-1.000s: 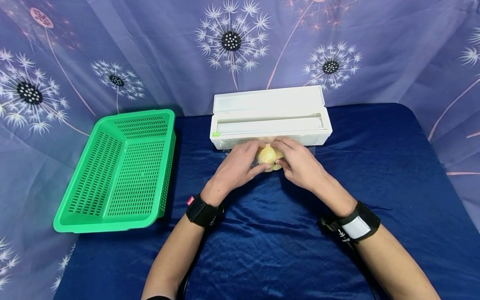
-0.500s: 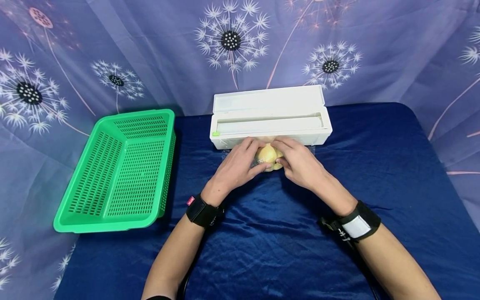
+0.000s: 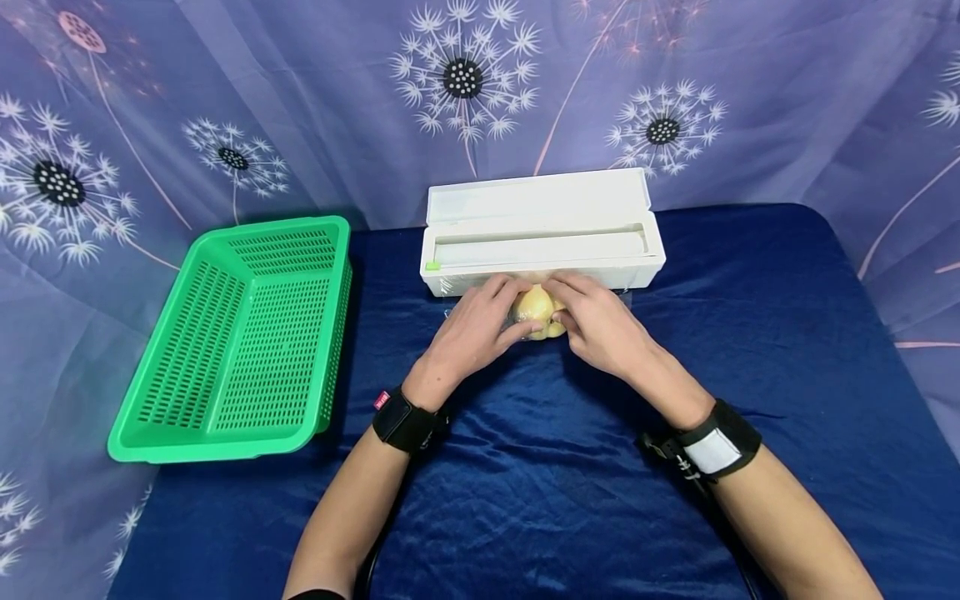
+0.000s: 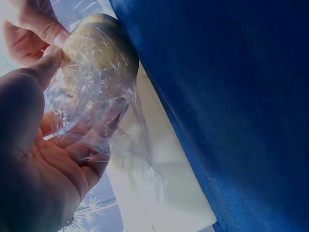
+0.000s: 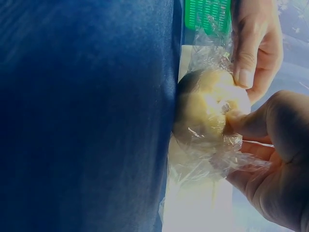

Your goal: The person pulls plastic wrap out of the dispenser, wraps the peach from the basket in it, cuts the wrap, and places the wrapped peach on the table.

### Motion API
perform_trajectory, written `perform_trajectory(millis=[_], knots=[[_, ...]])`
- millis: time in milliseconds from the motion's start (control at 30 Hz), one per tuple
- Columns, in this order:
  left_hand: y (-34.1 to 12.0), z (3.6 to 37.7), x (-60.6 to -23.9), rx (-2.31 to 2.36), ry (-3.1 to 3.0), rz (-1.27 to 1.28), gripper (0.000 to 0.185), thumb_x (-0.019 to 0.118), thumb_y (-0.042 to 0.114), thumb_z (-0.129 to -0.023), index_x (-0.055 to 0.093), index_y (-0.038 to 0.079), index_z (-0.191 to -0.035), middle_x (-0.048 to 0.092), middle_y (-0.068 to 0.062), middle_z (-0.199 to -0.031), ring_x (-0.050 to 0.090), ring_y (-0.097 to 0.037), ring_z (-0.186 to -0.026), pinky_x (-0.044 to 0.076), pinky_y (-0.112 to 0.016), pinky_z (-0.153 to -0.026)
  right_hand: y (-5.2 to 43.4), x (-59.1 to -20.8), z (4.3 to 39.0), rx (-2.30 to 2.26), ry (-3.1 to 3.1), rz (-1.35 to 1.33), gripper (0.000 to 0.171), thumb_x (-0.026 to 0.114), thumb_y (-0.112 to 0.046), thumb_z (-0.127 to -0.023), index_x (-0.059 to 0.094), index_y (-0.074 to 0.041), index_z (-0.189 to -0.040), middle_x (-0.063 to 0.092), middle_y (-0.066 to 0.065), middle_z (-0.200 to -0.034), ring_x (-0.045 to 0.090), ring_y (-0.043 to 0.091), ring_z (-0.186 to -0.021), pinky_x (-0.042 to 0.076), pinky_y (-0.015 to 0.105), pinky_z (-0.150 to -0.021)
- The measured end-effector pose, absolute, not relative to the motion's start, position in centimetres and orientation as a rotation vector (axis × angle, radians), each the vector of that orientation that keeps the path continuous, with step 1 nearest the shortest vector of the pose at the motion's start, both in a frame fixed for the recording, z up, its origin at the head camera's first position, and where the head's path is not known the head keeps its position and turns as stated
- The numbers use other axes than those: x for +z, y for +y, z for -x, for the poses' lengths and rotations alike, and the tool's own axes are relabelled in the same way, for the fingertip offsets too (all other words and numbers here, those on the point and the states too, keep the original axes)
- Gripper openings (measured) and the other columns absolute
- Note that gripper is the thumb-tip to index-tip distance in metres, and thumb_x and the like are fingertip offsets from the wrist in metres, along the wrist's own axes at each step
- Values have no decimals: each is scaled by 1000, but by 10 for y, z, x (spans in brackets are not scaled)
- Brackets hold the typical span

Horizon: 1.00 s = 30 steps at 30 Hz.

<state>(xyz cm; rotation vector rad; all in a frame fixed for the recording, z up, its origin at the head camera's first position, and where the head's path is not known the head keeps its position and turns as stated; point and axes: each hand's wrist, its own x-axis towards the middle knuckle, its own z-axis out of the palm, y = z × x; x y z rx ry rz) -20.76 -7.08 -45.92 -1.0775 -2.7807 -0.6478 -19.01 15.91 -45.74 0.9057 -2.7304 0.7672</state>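
A pale yellow, rounded, lobed fruit or vegetable (image 3: 533, 307), its exact kind unclear, sits in clear cling film (image 4: 96, 92) in front of the white cling film dispenser (image 3: 630, 276). From its left side my left hand (image 3: 474, 327) holds it, thumb at the near edge and fingers at the far side. On the opposite side my right hand (image 3: 603, 327) grips it, with the thumb pressed to its surface in the right wrist view. Loose, crumpled film (image 5: 212, 162) spreads around the fingers. My hands hide part of the yellow piece.
The dispenser's lid (image 3: 536, 196) stands raised, with a film roll (image 3: 540, 248) inside and a small green slider (image 3: 432, 266) at its left end. A green plastic basket (image 3: 322, 350) stands at the left on the dark blue cloth (image 3: 555, 500). A patterned curtain (image 3: 337, 108) hangs behind.
Both hands keep their places on the yellow piece, with only slight finger movement. The dispenser and basket stay where they were.
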Motion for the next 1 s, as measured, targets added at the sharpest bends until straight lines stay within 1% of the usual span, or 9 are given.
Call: perform_trajectory(millis=[200,267,333,433,567,667,767,867,1000], knots=[[-71,208,-459,-647,-2772,1087,54,67,42,-105,58,8,-146,60,-11,-135,64,-21,-101,51,-37,-90,160,-457,191,763,-2709,-916,42,65,9,-96,63,10,-138,60,30,-142,58,45,-132,52,55,-104],[-71,208,-458,-660,-2767,1088,57,68,42,-105,55,8,-149,61,-11,-133,63,-20,-100,51,-37,-89,160,-458,191,759,-2706,-922,41,65,8,-97,63,10,-138,60,30,-141,59,45,-131,52,55,-103],[-71,208,-457,-670,-2753,1086,63,69,43,-104,51,8,-153,64,-10,-132,64,-20,-102,51,-38,-90,161,-458,192,756,-2700,-929,41,65,8,-97,63,10,-138,60,30,-141,59,45,-130,52,55,-103],[-70,206,-456,-626,-2730,1074,73,72,47,-101,45,9,-158,65,-10,-135,65,-24,-113,50,-43,-98,161,-458,192,754,-2690,-938,42,65,8,-96,63,10,-138,61,29,-140,61,44,-128,52,54,-103],[-65,202,-456,-420,-2704,1063,84,75,59,-95,45,10,-156,59,-11,-143,60,-29,-128,47,-49,-106,162,-459,193,755,-2689,-938,43,65,9,-95,62,10,-138,61,29,-139,61,44,-127,52,54,-103],[-61,198,-459,-285,-2687,1051,90,78,65,-88,48,9,-152,55,-11,-142,58,-29,-129,47,-47,-104,161,-459,193,758,-2705,-936,43,65,10,-95,62,10,-138,61,29,-140,60,44,-128,52,54,-103],[-56,195,-461,-219,-2675,1024,96,83,66,-83,49,8,-151,55,-12,-142,58,-30,-129,47,-45,-100,161,-458,192,764,-2730,-930,44,64,10,-96,62,10,-140,60,29,-142,59,45,-131,51,55,-104],[-53,192,-462,-198,-2670,1001,97,87,65,-79,50,8,-149,55,-12,-141,58,-30,-128,47,-43,-96,161,-458,192,764,-2749,-924,44,63,10,-97,61,9,-141,60,29,-143,58,44,-132,51,55,-105],[-51,191,-463,-201,-2671,989,95,91,59,-78,51,9,-148,55,-12,-142,58,-30,-128,47,-42,-96,162,-458,192,761,-2742,-928,45,63,10,-97,61,9,-141,60,29,-143,58,44,-133,51,55,-105]])
